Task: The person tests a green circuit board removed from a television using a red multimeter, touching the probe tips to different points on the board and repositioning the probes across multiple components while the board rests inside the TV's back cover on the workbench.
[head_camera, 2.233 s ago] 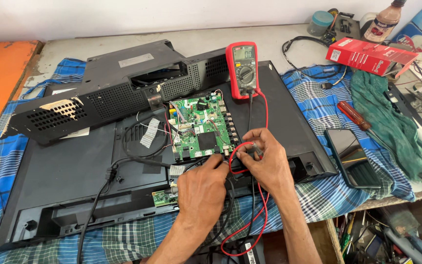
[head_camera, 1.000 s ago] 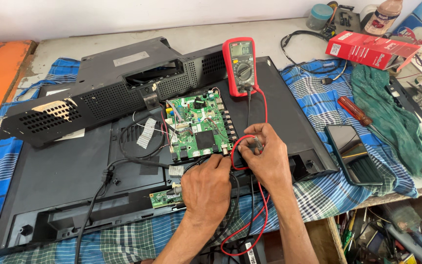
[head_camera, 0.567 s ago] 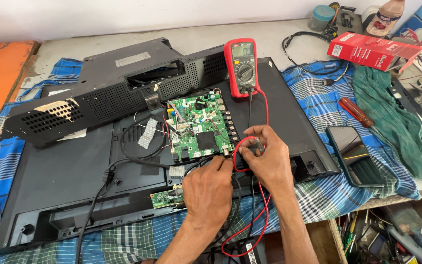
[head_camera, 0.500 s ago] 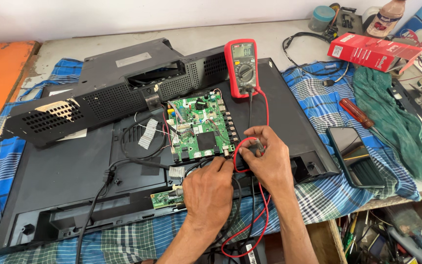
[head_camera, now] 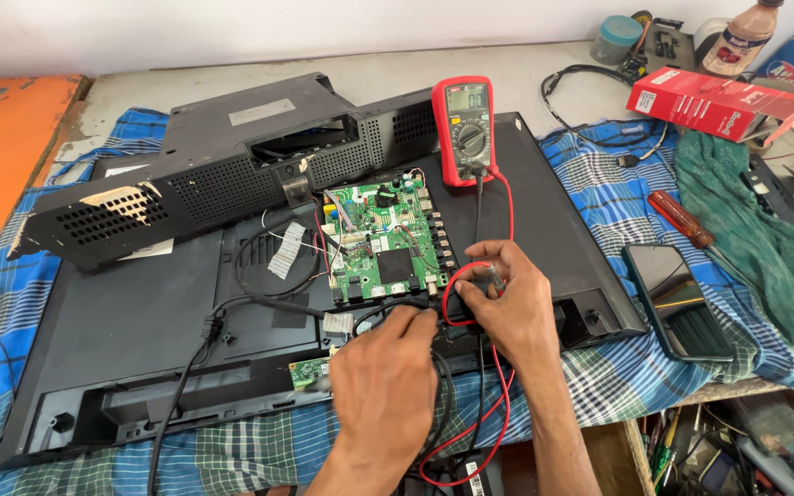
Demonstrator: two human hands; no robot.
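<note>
Right hand (head_camera: 507, 308): grip pinched on the red probe lead (head_camera: 504, 207), thumb and forefinger closed where the wire loops just off the lower right corner of the green circuit board (head_camera: 383, 246). The probe tip itself is hidden under the fingers; contact with the board cannot be told.

Left hand (head_camera: 386, 377): fingers curled down at the board's lower edge, over a bundle of black cables (head_camera: 255, 303). Whether the grip encloses the black probe or only presses on the cables cannot be told; the knuckles cover it.

The red lead and the black lead (head_camera: 478, 207) run up from the hands to the red multimeter (head_camera: 464, 129), which lies propped at the upper edge of the panel, display lit, dial turned. More red wire loops below the right wrist toward the front edge of the surface.

The circuit board sits near the middle of a flat television's black back panel (head_camera: 140, 340), which lies face down. A small green strip board (head_camera: 308, 370) lies just left of the left hand. The detached black rear cover (head_camera: 195, 174), perforated, rests tilted across the panel's upper left.

Under all this, a blue checked cloth (head_camera: 599, 174) over the surface. To the right of the panel: a dark phone (head_camera: 677, 298), a red-handled screwdriver (head_camera: 682, 218), a green cloth (head_camera: 746, 230), a red carton (head_camera: 723, 99). A brown bottle (head_camera: 742, 41) and a grey tub (head_camera: 618, 37) stand at the far right edge.
</note>
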